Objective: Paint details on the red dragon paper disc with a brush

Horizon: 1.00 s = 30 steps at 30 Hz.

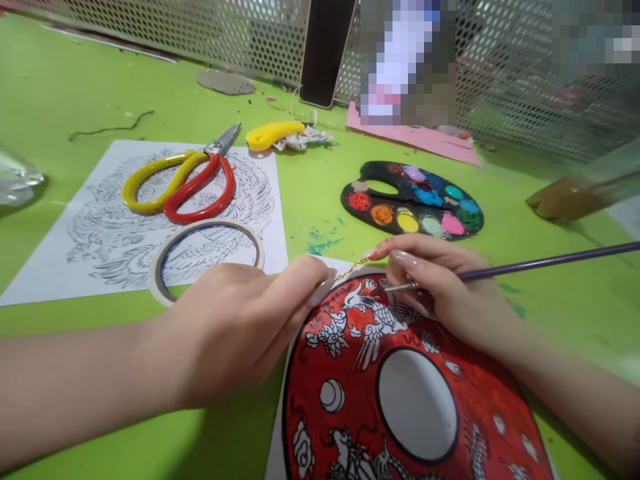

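My left hand (250, 327) is closed, with the thumb at one end of a short gold twisted cord (353, 269). The cord's other end meets the index fingertip of my right hand (440, 283), which has red paint smears. My right hand also grips a thin paintbrush (525, 265) with a purple handle, its tip low over the picture. Below both hands lies a round red painted picture (350, 393) with white birds, clouds and a blank white circle. My left fingers are partly hidden behind the thumb.
A black paint palette (370, 212) lies beyond my right hand. Scissors (200, 180) and a tape roll (157, 280) rest on a line drawing (85, 220). Behind are a yellow-handled tool (273, 135), a phone (325, 53) and a mesh screen (200, 33). Brown liquid fills a clear container (565, 199) at right.
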Tool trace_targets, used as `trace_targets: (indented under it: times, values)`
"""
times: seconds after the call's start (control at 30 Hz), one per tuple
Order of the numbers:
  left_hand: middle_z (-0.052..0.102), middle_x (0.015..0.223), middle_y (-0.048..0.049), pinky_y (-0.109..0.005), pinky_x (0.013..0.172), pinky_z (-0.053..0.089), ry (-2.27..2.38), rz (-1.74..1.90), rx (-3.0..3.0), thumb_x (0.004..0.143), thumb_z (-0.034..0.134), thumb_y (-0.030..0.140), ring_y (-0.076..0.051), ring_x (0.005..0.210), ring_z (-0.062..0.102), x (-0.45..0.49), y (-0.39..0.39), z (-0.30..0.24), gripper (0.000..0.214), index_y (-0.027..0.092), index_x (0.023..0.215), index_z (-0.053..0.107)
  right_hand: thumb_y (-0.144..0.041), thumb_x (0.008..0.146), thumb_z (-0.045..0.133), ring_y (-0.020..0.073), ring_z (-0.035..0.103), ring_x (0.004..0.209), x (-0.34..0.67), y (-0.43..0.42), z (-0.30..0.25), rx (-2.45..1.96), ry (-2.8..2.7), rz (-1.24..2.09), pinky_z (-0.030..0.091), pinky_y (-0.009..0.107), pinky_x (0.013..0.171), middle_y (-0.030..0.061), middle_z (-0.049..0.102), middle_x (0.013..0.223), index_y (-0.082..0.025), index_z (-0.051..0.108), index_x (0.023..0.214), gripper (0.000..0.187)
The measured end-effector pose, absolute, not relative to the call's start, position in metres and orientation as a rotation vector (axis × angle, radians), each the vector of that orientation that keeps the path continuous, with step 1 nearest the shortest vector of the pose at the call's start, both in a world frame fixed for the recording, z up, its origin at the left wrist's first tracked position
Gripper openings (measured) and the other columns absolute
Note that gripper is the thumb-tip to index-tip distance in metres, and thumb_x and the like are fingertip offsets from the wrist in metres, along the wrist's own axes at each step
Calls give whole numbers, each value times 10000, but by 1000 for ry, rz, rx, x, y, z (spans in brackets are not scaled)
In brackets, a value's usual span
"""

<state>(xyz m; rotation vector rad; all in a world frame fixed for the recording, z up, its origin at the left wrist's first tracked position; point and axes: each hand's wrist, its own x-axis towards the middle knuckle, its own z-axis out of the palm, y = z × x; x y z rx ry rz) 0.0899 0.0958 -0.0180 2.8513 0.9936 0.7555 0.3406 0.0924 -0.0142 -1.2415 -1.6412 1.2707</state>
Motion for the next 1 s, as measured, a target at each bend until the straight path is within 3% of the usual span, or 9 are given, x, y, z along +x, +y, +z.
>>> trace_targets:
  times: [0.37, 0.5, 0.6, 0.73, 0.83, 1.0]
  values:
    - [612, 583, 37, -289, 424, 339, 990, 677, 2854, 1031, 248, 260, -177, 427, 570, 89, 96, -14, 175, 242, 997, 419, -282, 1032, 424, 42, 310, 480, 337, 92, -17, -1138, -1513, 1455, 246, 166, 424, -69, 382, 618, -219, 524, 873, 198]
    - [616, 589, 35, -291, 420, 334, 982, 677, 2832, 1029, 264, 260, -177, 433, 576, 89, 96, -14, 163, 244, 988, 421, -255, 1002, 501, 49, 321, 462, 335, 92, -16, -1138, -1555, 1415, 252, 167, 410, -86, 387, 597, -264, 491, 1000, 14]
    - [635, 617, 24, -294, 412, 318, 982, 670, 2828, 1032, 255, 266, -173, 440, 587, 88, 97, -14, 179, 243, 977, 423, -315, 988, 535, 59, 349, 412, 332, 94, -15, -1177, -1492, 1352, 270, 169, 373, -96, 418, 551, -283, 471, 1010, 75]
    - [628, 602, 33, -297, 397, 319, 985, 648, 2791, 1037, 240, 278, -172, 433, 592, 87, 96, -13, 202, 248, 960, 424, -511, 964, 514, 75, 457, 384, 331, 94, -14, -1191, -1464, 1281, 362, 204, 365, -49, 495, 499, -225, 547, 752, 358]
    - [620, 590, 47, -306, 390, 326, 1005, 635, 2783, 1039, 232, 281, -177, 430, 596, 87, 96, -12, 218, 253, 956, 431, -538, 942, 541, 57, 418, 322, 331, 92, -13, -1243, -1512, 1200, 311, 210, 328, -50, 460, 423, -203, 556, 619, 465]
    - [578, 552, 78, -295, 395, 356, 1010, 650, 2741, 1040, 242, 274, -160, 411, 571, 87, 96, -13, 207, 257, 992, 442, -529, 943, 547, 39, 400, 337, 330, 91, -9, -1330, -1649, 1083, 247, 199, 320, -49, 464, 416, -201, 562, 603, 473]
